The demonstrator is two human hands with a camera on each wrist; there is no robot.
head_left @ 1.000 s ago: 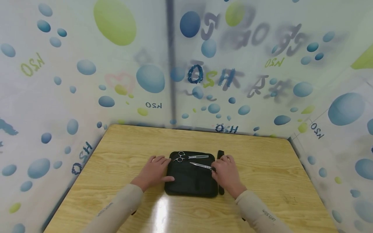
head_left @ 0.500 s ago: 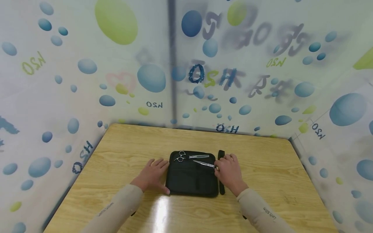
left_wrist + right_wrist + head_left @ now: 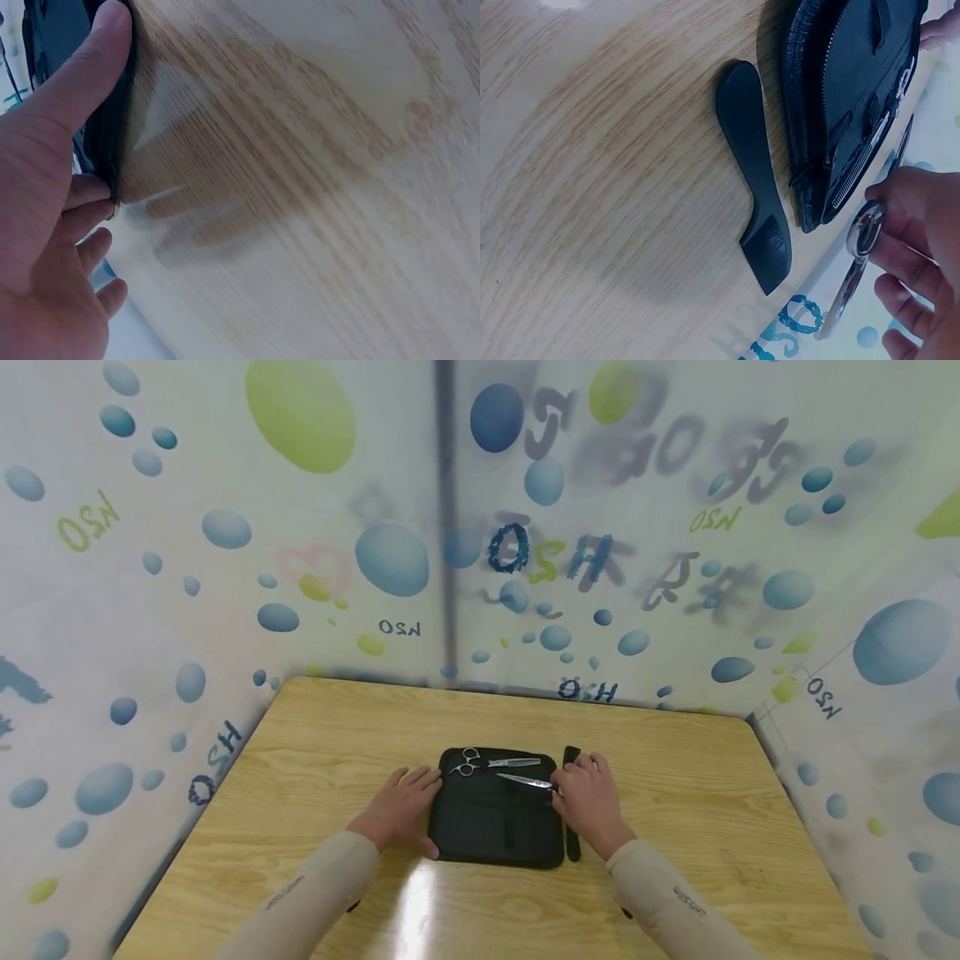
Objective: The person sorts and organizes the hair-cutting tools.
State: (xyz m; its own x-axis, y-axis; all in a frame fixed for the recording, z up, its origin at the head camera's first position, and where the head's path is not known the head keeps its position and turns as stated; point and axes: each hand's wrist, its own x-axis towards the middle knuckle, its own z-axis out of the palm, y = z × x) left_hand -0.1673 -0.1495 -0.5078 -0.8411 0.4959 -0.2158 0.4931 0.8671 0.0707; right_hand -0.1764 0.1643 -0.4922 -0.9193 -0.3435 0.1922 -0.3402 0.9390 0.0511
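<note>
A black zippered case point(image 3: 495, 831) lies flat on the wooden table. My left hand point(image 3: 401, 802) rests against its left edge, fingers extended; in the left wrist view the thumb point(image 3: 82, 75) lies along the case's edge. My right hand point(image 3: 588, 797) pinches a pair of silver scissors point(image 3: 525, 781) by the handle at the case's right side, blades pointing left over the case. In the right wrist view a finger ring point(image 3: 866, 229) of these scissors shows. Silver thinning scissors point(image 3: 513, 763) lie along the case's far part, finger rings to the left.
To the right of the case lies a black long-handled tool point(image 3: 746, 142) with a flat, angular head, partly behind my right hand in the head view. The wooden table point(image 3: 337, 727) ends at a wall printed with blue and green dots.
My left thumb has slid off the case's top to its near left corner. The right hand has drawn the scissors slightly to the right, then held nearly still.
</note>
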